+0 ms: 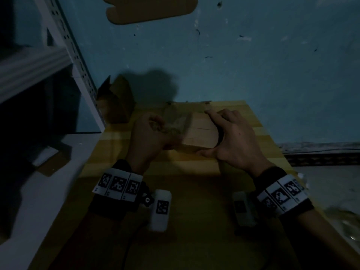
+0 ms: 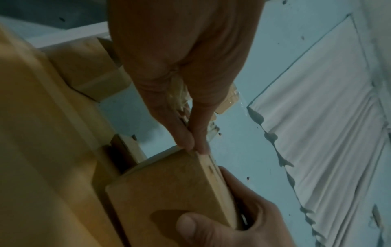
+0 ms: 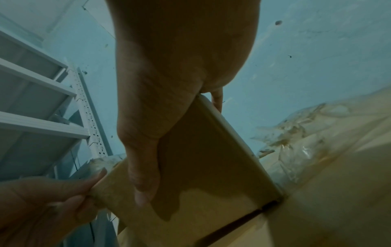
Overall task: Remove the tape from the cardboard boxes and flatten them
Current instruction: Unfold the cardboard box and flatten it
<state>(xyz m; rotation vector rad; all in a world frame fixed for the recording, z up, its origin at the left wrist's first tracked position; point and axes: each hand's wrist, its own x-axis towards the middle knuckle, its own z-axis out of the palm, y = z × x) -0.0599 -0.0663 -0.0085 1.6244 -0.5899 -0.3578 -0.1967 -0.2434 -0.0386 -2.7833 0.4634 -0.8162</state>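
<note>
Both hands grip one box (image 1: 196, 133) — left fingers (image 1: 155, 121) pinching tape (image 1: 176, 121), right (image 1: 233, 137) clamping its end.

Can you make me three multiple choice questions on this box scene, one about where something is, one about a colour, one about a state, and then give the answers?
1. Where is the second, opened cardboard box?
A. Beyond the left hand, beside the metal shelf upright
B. On the floor at the right
C. Under the right hand

2. What colour is the wall behind the work surface?
A. Red
B. Blue-green
C. Black

3. What is the left hand doing?
A. Lying flat and idle on the table
B. Pinching clear tape at the small box's edge
C. Holding a knife

Answers:
1 A, it stands at the far left edge of the table, next to the perforated upright.
2 B, the wall reads blue-green in all views.
3 B, its fingers pinch crumpled tape while the right hand holds the small box.
</note>
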